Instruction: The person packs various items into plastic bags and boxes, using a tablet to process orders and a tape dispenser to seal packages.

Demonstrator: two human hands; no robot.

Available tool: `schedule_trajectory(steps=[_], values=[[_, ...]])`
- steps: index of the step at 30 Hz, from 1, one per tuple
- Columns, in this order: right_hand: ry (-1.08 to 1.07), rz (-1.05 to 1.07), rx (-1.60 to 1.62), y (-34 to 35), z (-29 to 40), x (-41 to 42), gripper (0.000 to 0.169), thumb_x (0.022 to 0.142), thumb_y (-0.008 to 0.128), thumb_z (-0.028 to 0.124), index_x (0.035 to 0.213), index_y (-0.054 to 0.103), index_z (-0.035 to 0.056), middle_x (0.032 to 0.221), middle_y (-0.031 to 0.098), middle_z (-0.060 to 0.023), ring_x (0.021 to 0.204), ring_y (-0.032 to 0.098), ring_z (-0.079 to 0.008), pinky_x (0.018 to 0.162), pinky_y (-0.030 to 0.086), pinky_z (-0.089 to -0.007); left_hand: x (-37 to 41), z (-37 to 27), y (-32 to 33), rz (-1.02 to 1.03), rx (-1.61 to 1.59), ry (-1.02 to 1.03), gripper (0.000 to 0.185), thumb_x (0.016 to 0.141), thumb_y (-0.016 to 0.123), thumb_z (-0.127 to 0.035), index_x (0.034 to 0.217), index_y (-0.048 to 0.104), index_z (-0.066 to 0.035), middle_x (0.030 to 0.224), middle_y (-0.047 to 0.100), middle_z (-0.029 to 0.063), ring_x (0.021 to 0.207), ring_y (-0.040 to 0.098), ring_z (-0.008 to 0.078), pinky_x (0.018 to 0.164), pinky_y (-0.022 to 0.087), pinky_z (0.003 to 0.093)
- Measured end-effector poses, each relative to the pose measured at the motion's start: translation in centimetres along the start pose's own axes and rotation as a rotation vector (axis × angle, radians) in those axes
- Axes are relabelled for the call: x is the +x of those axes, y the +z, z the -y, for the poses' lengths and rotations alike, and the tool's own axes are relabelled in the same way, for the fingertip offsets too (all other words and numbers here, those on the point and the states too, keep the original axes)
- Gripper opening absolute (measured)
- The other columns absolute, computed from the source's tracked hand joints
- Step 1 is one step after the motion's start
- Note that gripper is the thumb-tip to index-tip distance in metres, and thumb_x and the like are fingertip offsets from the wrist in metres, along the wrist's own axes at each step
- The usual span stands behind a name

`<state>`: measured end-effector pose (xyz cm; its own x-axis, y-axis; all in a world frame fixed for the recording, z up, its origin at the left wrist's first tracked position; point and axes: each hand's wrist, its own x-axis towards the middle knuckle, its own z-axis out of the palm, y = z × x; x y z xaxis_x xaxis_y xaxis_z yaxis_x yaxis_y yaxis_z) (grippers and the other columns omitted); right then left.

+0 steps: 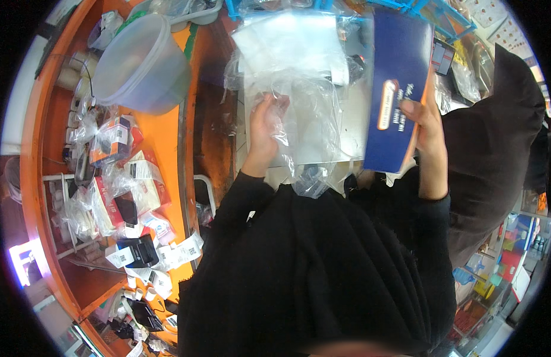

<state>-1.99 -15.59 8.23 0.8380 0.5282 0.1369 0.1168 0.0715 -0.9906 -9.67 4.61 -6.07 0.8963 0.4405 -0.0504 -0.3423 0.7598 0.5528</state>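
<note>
In front of me my left hand [265, 127] grips a clear plastic bag [317, 120], which hangs loose and crumpled toward my lap. On the other side my right hand [421, 118] holds a dark blue box [400, 53] with an orange side, tilted nearly upright, its thumb pressed on the printed face. The box bears writing; its far side is hidden. Beyond the bag, a stack of clear plastic bags [293, 42] lies on a white tabletop [353, 138]. Box and bag are apart.
A translucent plastic tub [137, 71] stands on the orange counter [168, 156] at left, near wrapped boxes [143, 178] and a black label printer [139, 252] with paper strips. Blue plastic baskets [449, 22] line the back. A person in dark clothing [485, 156] is close on my right.
</note>
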Motion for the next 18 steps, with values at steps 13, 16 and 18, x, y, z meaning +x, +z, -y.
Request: schedule_trajectory(steps=[13,16,18], values=[[-0.816,-0.028,-0.732,10.7,-20.4,-1.6,0.100,0.044,0.079,0.024,0.125,0.018,0.0244,0.119,0.019,-0.0226,0.110,0.027,-0.0377,0.084,0.032,-0.0481,-2.3,-4.8,-7.2,-0.083,0.844,0.190,0.032,0.088,0.038,-0.027,0.094,0.056,0.000,0.070,0.054,0.0001,0.069,0.047,0.0071,0.061,0.035,0.0189],[-0.781,0.035,-0.870,10.4,-19.7,-1.6,0.088,0.040,0.078,0.020,0.118,0.037,0.0279,0.118,0.022,-0.0244,0.108,0.029,-0.0402,0.082,0.033,-0.0494,-2.3,-7.4,-6.0,-0.098,0.884,0.153,0.031,0.088,0.037,-0.027,0.089,0.055,-0.001,0.066,0.054,0.0016,0.047,0.041,0.0044,0.044,0.030,0.0169],[-0.755,0.125,-1.012,10.1,-18.8,-1.0,0.081,0.042,0.077,0.019,0.115,0.042,0.0265,0.115,0.028,-0.0228,0.106,0.031,-0.0394,0.082,0.034,-0.0474,-1.6,-8.5,-4.9,-0.099,0.790,0.122,0.028,0.088,0.037,-0.029,0.092,0.048,-0.003,0.066,0.055,0.0043,0.039,0.041,0.0060,0.037,0.032,0.0172]])
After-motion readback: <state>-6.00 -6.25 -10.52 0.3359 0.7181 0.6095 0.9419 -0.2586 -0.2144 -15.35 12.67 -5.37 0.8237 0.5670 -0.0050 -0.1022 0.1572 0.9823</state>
